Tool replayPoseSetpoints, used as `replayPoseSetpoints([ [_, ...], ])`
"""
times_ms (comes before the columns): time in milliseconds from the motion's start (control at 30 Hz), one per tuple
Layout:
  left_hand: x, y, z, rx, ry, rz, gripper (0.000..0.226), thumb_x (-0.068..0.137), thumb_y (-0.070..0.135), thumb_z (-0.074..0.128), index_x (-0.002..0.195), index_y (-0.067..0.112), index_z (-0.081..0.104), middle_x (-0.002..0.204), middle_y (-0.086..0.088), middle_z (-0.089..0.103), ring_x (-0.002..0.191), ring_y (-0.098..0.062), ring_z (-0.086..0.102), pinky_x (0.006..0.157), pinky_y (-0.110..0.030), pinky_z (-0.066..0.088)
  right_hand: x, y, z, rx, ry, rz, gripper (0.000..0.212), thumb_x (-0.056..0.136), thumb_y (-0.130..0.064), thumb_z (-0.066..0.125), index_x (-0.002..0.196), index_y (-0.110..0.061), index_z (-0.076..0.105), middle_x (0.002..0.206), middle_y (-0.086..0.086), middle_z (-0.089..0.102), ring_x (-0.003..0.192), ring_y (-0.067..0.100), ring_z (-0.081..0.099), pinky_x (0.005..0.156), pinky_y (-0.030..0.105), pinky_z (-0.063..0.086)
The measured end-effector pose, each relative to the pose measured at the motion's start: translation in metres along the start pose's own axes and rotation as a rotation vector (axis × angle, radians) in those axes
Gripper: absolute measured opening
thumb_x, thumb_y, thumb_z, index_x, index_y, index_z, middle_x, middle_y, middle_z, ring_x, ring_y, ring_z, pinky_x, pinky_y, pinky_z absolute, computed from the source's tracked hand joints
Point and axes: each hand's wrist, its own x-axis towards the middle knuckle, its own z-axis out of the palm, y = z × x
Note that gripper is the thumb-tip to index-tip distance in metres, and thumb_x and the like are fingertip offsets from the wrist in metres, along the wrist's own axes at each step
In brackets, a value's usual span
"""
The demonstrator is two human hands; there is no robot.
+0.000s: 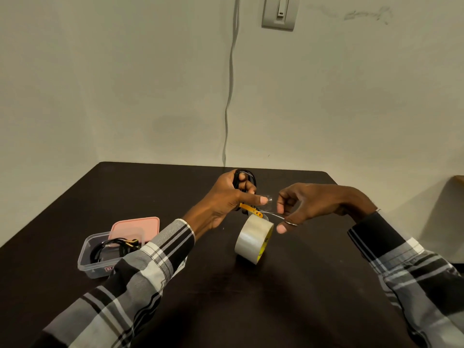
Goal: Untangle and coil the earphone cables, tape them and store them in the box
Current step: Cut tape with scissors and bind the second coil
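We reach both forearms forward in plaid sleeves. Our left hand (226, 199) is curled closed, thumb stretched out to the right. Our right hand (308, 204) faces it close by, fingers bent down and pinched together, thumb pointing left beneath them.

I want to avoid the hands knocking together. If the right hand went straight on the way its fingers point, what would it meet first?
Probably the left hand's thumb, just across the clear tape piece from the right hand; depth is uncertain.

Red label on clear box (100, 268), lettering too small to read, no other text
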Motion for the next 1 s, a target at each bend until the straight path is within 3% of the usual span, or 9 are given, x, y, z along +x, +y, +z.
replayPoseSetpoints([
  [100,-0.001,0.001,0.001,-0.003,0.003,0.001,0.055,0.067,-0.007,0.082,0.082,0.02,0.037,0.068,0.002,0.053,0.065,-0.016,0.053,0.067,-0.03,0.052,0.004,-0.003,0.002,0.016,-0.001,-0.007,0.051,0.066,-0.04,0.09,0.097,-0.01,0.065,0.082,0.01,0.064,0.072,0.024,0.055,0.072,0.04,0.047],
  [267,-0.003,-0.002,-0.001,-0.024,0.026,0.001,0.054,0.066,-0.007,0.083,0.078,0.021,0.038,0.067,0.003,0.053,0.071,-0.02,0.055,0.069,-0.029,0.053,0.003,-0.003,0.004,0.046,0.028,-0.039,0.038,0.072,-0.022,0.088,0.095,-0.002,0.065,0.076,0.008,0.067,0.063,0.013,0.059,0.061,0.027,0.05],
  [433,-0.004,0.0,0.0,-0.039,0.046,-0.005,0.054,0.068,-0.009,0.081,0.077,0.021,0.037,0.068,0.002,0.052,0.056,-0.009,0.052,0.054,-0.019,0.048,-0.003,0.006,0.004,0.024,-0.032,0.002,0.052,0.069,-0.035,0.09,0.102,-0.006,0.062,0.084,0.01,0.064,0.071,0.023,0.056,0.072,0.041,0.048],
  [500,-0.004,0.0,-0.001,-0.055,0.047,-0.009,0.054,0.069,-0.01,0.08,0.079,0.02,0.036,0.069,0.001,0.051,0.054,-0.007,0.052,0.052,-0.017,0.047,-0.005,0.01,0.005,0.04,-0.016,0.018,0.056,0.065,-0.041,0.091,0.101,-0.008,0.063,0.084,0.011,0.063,0.071,0.024,0.055,0.072,0.041,0.047],
  [700,-0.003,-0.002,0.001,-0.047,0.036,0.003,0.055,0.067,-0.008,0.082,0.081,0.02,0.037,0.068,0.003,0.053,0.057,-0.009,0.054,0.053,-0.017,0.047,0.0,0.006,0.01,0.107,-0.031,-0.006,0.043,0.072,-0.034,0.088,0.097,-0.01,0.064,0.076,0.003,0.064,0.062,0.012,0.055,0.064,0.035,0.047],
  [867,-0.001,-0.004,0.001,-0.055,0.029,0.007,0.056,0.065,-0.007,0.084,0.082,0.019,0.037,0.067,0.003,0.054,0.066,-0.015,0.054,0.064,-0.025,0.051,0.008,-0.001,0.013,0.124,-0.044,-0.022,0.041,0.068,-0.04,0.088,0.091,-0.015,0.064,0.08,0.002,0.066,0.062,0.009,0.057,0.062,0.031,0.048],
  [1000,-0.003,-0.001,-0.002,-0.06,0.047,0.007,0.056,0.066,-0.008,0.083,0.085,0.018,0.037,0.068,0.002,0.054,0.061,-0.013,0.055,0.057,-0.021,0.05,0.008,-0.001,0.011,0.127,-0.027,-0.025,0.04,0.071,-0.036,0.089,0.093,-0.012,0.065,0.076,0.003,0.065,0.061,0.009,0.056,0.062,0.032,0.047],
])
